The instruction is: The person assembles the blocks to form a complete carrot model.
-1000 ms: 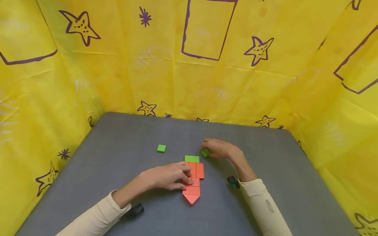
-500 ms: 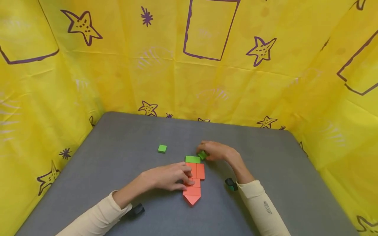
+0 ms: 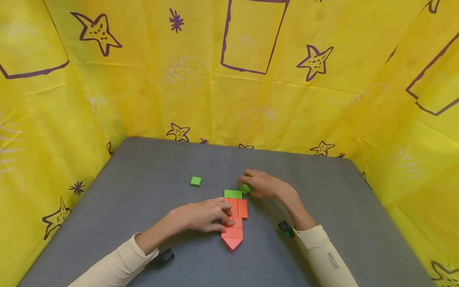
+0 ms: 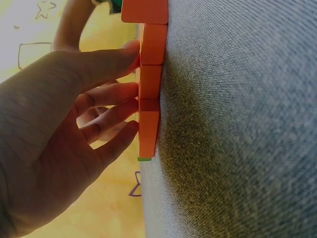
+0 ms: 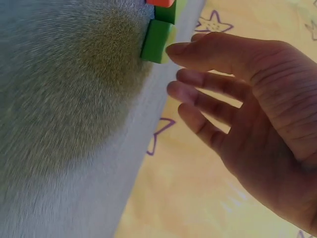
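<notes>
Several orange-red blocks lie flat in a column, with a triangular block at the near end and a long green block across the far end. My left hand rests its fingertips on the column's left side, covering part of it; in the left wrist view the fingers touch the blocks' upper faces. At the far right corner, my right hand is over a small green block, set at an angle beside the long one. In the right wrist view the thumb touches its upper edge, other fingers apart from it.
Another small green block lies by itself on the grey table, beyond the left hand. Yellow cloth with drawn starfish walls in the back and both sides. Each wrist wears a dark camera.
My right hand has brought the small green block left and nearer, up to the long green block's corner. My left hand has stayed put on the orange-red blocks.
</notes>
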